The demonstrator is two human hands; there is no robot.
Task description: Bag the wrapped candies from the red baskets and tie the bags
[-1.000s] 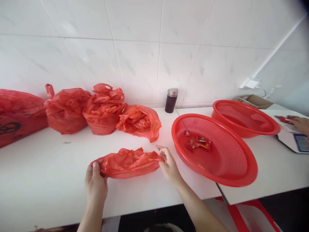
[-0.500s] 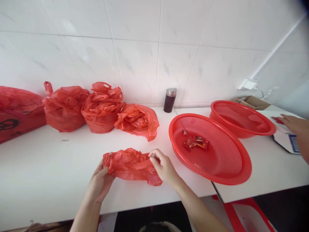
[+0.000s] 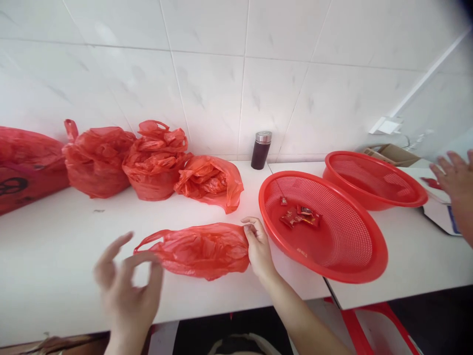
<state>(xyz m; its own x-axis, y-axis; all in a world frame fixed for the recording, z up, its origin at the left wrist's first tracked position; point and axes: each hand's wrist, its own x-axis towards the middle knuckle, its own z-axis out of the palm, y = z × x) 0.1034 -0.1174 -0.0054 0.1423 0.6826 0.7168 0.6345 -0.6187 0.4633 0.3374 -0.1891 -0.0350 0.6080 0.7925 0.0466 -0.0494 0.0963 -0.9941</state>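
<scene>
A red plastic bag (image 3: pixel 207 251) lies spread sideways on the near part of the white table, its left handle standing out as a loop. At its right end, my right hand (image 3: pixel 260 246) grips the bag's edge between thumb and fingers. My left hand (image 3: pixel 129 281), slightly blurred, is raised by the left handle with its fingers apart and nothing seen in them. Thumb and index finger curve towards each other in front of the loop. Right of my right hand stands a red perforated basket (image 3: pixel 325 246) with several small red wrapped packets (image 3: pixel 295 217) inside.
Several filled red plastic bags (image 3: pixel 99 162) stand along the wall, with a crumpled one (image 3: pixel 210 182) beside them. A dark flask (image 3: pixel 261 150) stands behind. To the right are a second red basket (image 3: pixel 377 177), a scale (image 3: pixel 438 214), a cardboard box (image 3: pixel 393 154) and another person's hand (image 3: pixel 456 182).
My left hand has let go of the bag's left end and moved left. My right hand has closed on the right end; the bag is spread wider. The other person's hand has lifted.
</scene>
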